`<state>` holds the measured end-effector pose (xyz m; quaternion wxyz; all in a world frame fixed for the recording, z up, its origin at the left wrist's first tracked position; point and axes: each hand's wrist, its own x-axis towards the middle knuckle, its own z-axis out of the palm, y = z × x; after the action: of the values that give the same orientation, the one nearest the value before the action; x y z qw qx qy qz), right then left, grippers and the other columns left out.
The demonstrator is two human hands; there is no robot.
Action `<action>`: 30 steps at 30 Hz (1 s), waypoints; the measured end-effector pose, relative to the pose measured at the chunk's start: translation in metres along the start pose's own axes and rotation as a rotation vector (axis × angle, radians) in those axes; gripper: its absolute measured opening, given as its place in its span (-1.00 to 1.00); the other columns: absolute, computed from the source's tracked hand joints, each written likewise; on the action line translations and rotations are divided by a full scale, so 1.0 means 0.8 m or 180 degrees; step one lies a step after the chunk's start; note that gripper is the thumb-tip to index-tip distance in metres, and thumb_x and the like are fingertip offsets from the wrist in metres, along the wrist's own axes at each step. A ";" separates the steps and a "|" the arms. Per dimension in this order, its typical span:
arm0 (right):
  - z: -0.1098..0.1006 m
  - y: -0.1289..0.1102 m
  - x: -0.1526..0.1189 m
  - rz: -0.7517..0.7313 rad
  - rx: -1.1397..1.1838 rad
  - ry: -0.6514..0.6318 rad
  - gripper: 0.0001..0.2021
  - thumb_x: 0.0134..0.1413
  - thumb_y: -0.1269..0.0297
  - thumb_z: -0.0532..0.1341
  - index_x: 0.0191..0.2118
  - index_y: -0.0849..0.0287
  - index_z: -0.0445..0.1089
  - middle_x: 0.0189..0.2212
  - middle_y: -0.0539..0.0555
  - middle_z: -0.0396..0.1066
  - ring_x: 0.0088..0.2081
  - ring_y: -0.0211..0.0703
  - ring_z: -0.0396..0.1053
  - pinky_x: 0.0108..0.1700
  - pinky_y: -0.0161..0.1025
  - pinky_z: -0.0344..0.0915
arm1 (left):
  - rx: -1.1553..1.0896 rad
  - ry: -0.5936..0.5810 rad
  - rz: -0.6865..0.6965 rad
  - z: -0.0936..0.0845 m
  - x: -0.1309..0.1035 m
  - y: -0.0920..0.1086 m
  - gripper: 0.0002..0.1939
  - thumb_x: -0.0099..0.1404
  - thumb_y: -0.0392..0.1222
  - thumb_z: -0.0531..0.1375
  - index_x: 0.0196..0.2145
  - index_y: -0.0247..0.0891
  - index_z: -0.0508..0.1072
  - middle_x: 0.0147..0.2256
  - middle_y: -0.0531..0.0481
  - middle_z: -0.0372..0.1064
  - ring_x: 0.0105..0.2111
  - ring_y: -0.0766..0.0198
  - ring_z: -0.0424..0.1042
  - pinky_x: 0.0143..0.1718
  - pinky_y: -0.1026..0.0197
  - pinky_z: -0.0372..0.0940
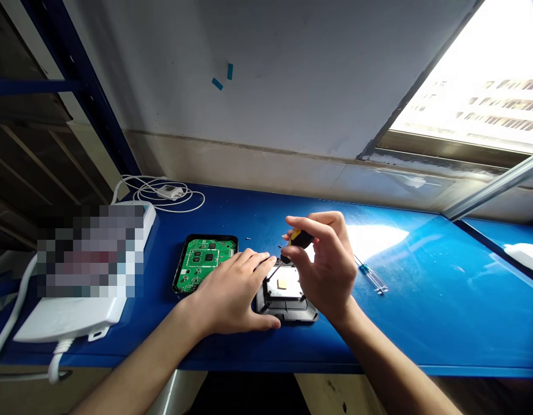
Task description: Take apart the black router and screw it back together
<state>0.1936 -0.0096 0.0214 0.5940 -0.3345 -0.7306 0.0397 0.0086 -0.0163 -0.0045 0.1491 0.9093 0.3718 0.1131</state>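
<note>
My right hand (324, 262) is closed around a black and yellow screwdriver (301, 237). The thin shaft slants down to the upper left part of a black casing (309, 315). Inside that casing lies a white plate (291, 286) with a small tan square on it. My left hand (235, 288) rests with fingers spread over the casing's left side, thumb at its front edge; part of the casing is hidden beneath. Just left of this hand, a green circuit board (205, 257) sits in a second black shell.
On the right lies a clear-handled screwdriver (372, 279). A large white power strip (82, 317) occupies the left side, partly pixelated. Behind it is a coiled white cable with a plug (170, 192). Small dark pieces (248, 238) lie behind the casings, and a wall stands at the back.
</note>
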 end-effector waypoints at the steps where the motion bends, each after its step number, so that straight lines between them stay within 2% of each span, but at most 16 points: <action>1: 0.000 0.001 0.000 -0.0048 -0.0084 0.0059 -0.69 0.25 0.41 0.30 0.06 -0.04 0.50 -0.16 0.06 0.46 -0.26 -0.16 0.51 -0.27 -0.13 0.54 | -0.0010 0.0014 0.0004 0.001 0.000 -0.001 -0.04 0.18 0.30 0.37 0.32 -0.36 0.25 0.29 -0.33 0.29 0.29 -0.21 0.26 0.27 -0.20 0.24; 3: 0.000 0.001 0.000 -0.0040 -0.0005 0.0143 -0.69 0.32 0.44 0.19 0.07 -0.03 0.48 -0.17 0.06 0.51 -0.26 -0.16 0.55 -0.29 -0.15 0.55 | -0.0040 0.0053 0.0022 0.003 -0.001 -0.001 -0.05 0.18 0.30 0.36 0.33 -0.32 0.24 0.31 -0.32 0.27 0.30 -0.20 0.25 0.28 -0.21 0.23; 5: 0.000 0.001 -0.001 0.0066 0.0214 0.0127 -0.66 0.40 0.44 0.02 0.08 0.01 0.44 -0.08 0.10 0.54 -0.21 -0.14 0.58 -0.24 -0.11 0.58 | -0.0050 0.0080 0.0033 0.004 -0.001 -0.002 -0.05 0.18 0.31 0.36 0.33 -0.29 0.23 0.32 -0.30 0.26 0.30 -0.19 0.24 0.28 -0.21 0.23; 6: 0.001 0.001 -0.002 0.0100 0.0251 0.0118 -0.68 0.40 0.41 0.01 0.07 0.02 0.44 -0.05 0.11 0.53 -0.19 -0.13 0.58 -0.22 -0.09 0.58 | -0.0041 0.0083 0.0030 0.004 -0.001 -0.001 -0.05 0.17 0.31 0.37 0.32 -0.28 0.24 0.31 -0.29 0.26 0.30 -0.19 0.25 0.27 -0.20 0.23; 8: 0.002 0.001 -0.003 0.0084 0.0161 0.0149 -0.77 0.35 0.36 0.15 0.02 0.03 0.47 -0.08 0.12 0.49 -0.21 -0.12 0.56 -0.23 -0.08 0.56 | -0.0010 0.0073 0.0012 0.003 0.000 -0.001 -0.07 0.16 0.30 0.38 0.31 -0.28 0.26 0.30 -0.28 0.28 0.28 -0.19 0.26 0.26 -0.19 0.25; 10: 0.003 0.001 -0.004 0.0084 0.0019 0.0220 -0.78 0.28 0.38 0.26 0.00 0.01 0.49 -0.14 0.08 0.48 -0.24 -0.14 0.54 -0.24 -0.11 0.55 | 0.0007 0.0051 0.0005 0.001 0.000 0.001 -0.07 0.17 0.28 0.39 0.30 -0.31 0.27 0.29 -0.29 0.29 0.27 -0.18 0.28 0.25 -0.18 0.26; 11: 0.003 0.001 -0.004 0.0137 0.0014 0.0235 -0.76 0.30 0.39 0.24 0.02 0.00 0.48 -0.15 0.07 0.50 -0.24 -0.15 0.54 -0.23 -0.12 0.54 | 0.0005 0.0038 0.0004 0.000 0.000 0.001 -0.06 0.17 0.28 0.39 0.31 -0.33 0.26 0.29 -0.30 0.29 0.27 -0.18 0.27 0.26 -0.19 0.25; 14: 0.003 0.000 -0.004 0.0403 0.0235 0.0082 -0.67 0.45 0.38 0.00 0.15 0.01 0.39 -0.04 0.10 0.54 -0.15 -0.13 0.57 -0.16 -0.08 0.55 | -0.0024 0.0011 0.0000 -0.001 0.001 0.001 -0.02 0.16 0.29 0.39 0.32 -0.38 0.24 0.31 -0.32 0.27 0.30 -0.20 0.24 0.28 -0.22 0.23; 15: 0.002 0.001 -0.004 0.0412 0.0265 0.0013 -0.66 0.45 0.35 -0.02 0.17 0.02 0.38 -0.01 0.12 0.52 -0.13 -0.11 0.56 -0.16 -0.06 0.55 | -0.0032 0.0005 -0.0006 -0.002 0.001 0.001 -0.02 0.16 0.29 0.39 0.32 -0.37 0.24 0.31 -0.32 0.27 0.30 -0.20 0.24 0.28 -0.23 0.23; 17: 0.001 0.001 -0.003 0.0276 0.0138 -0.0028 -0.72 0.39 0.30 0.13 0.13 0.02 0.41 -0.05 0.12 0.47 -0.16 -0.10 0.53 -0.19 -0.07 0.54 | -0.0039 0.0003 -0.0024 -0.001 0.001 0.001 -0.05 0.16 0.27 0.40 0.30 -0.35 0.26 0.30 -0.32 0.28 0.28 -0.21 0.27 0.26 -0.22 0.25; 19: 0.001 0.001 -0.002 0.0126 -0.0039 0.0040 -0.72 0.29 0.36 0.25 0.09 0.01 0.45 -0.14 0.08 0.44 -0.23 -0.14 0.50 -0.23 -0.11 0.52 | -0.0048 0.0008 -0.0021 -0.001 0.001 0.001 -0.07 0.16 0.26 0.40 0.30 -0.33 0.26 0.29 -0.31 0.29 0.28 -0.21 0.27 0.26 -0.22 0.26; 21: 0.000 0.000 -0.003 0.0114 0.0038 0.0078 -0.70 0.35 0.43 0.16 0.10 0.01 0.43 -0.19 0.06 0.47 -0.23 -0.16 0.52 -0.21 -0.12 0.52 | -0.0064 0.0026 0.0005 0.000 0.001 0.001 -0.07 0.16 0.27 0.40 0.30 -0.32 0.25 0.30 -0.31 0.27 0.30 -0.21 0.25 0.28 -0.22 0.24; 23: -0.001 -0.001 -0.004 0.0147 0.0273 0.0009 -0.63 0.41 0.45 0.01 0.16 0.02 0.39 -0.14 0.09 0.52 -0.17 -0.13 0.55 -0.14 -0.08 0.54 | -0.0077 0.0032 0.0009 -0.001 0.001 0.002 -0.10 0.14 0.28 0.41 0.25 -0.32 0.29 0.30 -0.32 0.27 0.30 -0.21 0.23 0.28 -0.23 0.23; 25: -0.001 -0.001 -0.004 0.0083 0.0305 -0.0072 -0.65 0.38 0.42 0.08 0.18 0.03 0.38 -0.07 0.12 0.50 -0.15 -0.09 0.54 -0.14 -0.05 0.54 | -0.0095 0.0027 -0.0027 -0.003 0.002 0.003 -0.19 0.14 0.25 0.43 0.16 -0.30 0.34 0.27 -0.32 0.30 0.27 -0.21 0.27 0.26 -0.22 0.26; 28: -0.001 0.000 -0.005 -0.0078 0.0047 -0.0039 -0.59 0.24 0.44 0.29 0.16 0.00 0.42 -0.10 0.09 0.44 -0.22 -0.13 0.50 -0.22 -0.10 0.52 | -0.0115 0.0038 -0.0048 -0.004 0.001 0.003 -0.32 0.13 0.19 0.46 0.03 -0.24 0.38 0.23 -0.29 0.33 0.23 -0.20 0.32 0.21 -0.21 0.30; 30: -0.001 0.000 -0.005 -0.0042 0.0097 0.0028 -0.62 0.32 0.47 0.18 0.17 0.00 0.41 -0.12 0.07 0.47 -0.22 -0.15 0.52 -0.21 -0.12 0.53 | -0.0113 0.0049 -0.0029 -0.003 0.000 0.002 -0.35 0.12 0.21 0.46 -0.01 -0.21 0.38 0.25 -0.29 0.31 0.25 -0.21 0.29 0.22 -0.24 0.29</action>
<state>0.1947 -0.0120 0.0185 0.6025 -0.3207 -0.7294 0.0454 0.0089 -0.0168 -0.0013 0.1629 0.9038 0.3751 0.1260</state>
